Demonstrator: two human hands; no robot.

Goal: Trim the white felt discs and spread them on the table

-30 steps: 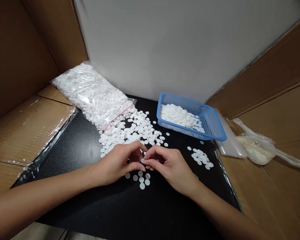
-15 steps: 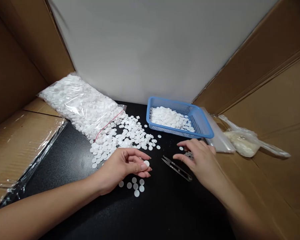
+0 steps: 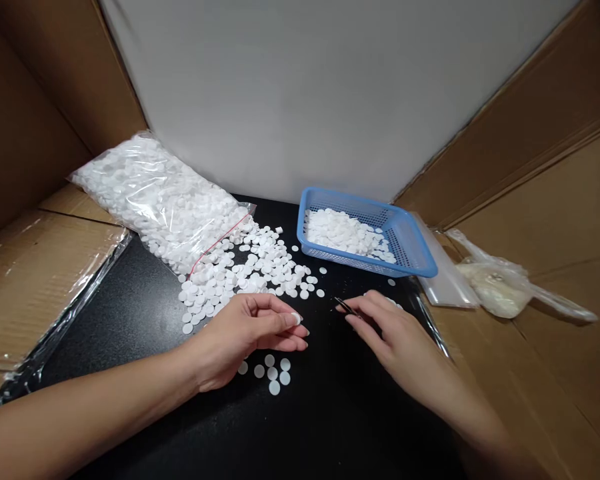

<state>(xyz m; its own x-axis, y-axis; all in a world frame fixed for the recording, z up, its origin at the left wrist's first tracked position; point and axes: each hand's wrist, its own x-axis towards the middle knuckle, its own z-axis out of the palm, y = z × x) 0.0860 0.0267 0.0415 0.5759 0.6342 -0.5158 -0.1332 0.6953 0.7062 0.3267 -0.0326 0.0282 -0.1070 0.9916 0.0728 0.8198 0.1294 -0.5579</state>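
Observation:
Between thumb and fingertips, my left hand (image 3: 260, 327) pinches a small white disc (image 3: 296, 319) above the black table. Several loose discs (image 3: 275, 387) lie just below that hand. My right hand (image 3: 393, 333) is closed around thread snips (image 3: 347, 307), their dark blades pointing left out of its fingers; most of the tool is hidden by the hand. A spread of white discs (image 3: 275, 263) covers the table behind my left hand. Behind my right hand, a few more discs (image 3: 391, 283) lie near the blue basket.
At the back right stands a blue basket (image 3: 367, 265) with white discs inside. A large clear bag (image 3: 155, 187) of discs lies open at the left. Flat plastic bags (image 3: 450, 293) and a knotted bag (image 3: 503, 293) sit at the right. Cardboard walls (image 3: 540, 120) enclose both sides.
My right hand has come down onto the thread snips and taken hold of them; before, it was open beside them. My left hand keeps its disc, which now shows more edge-on.

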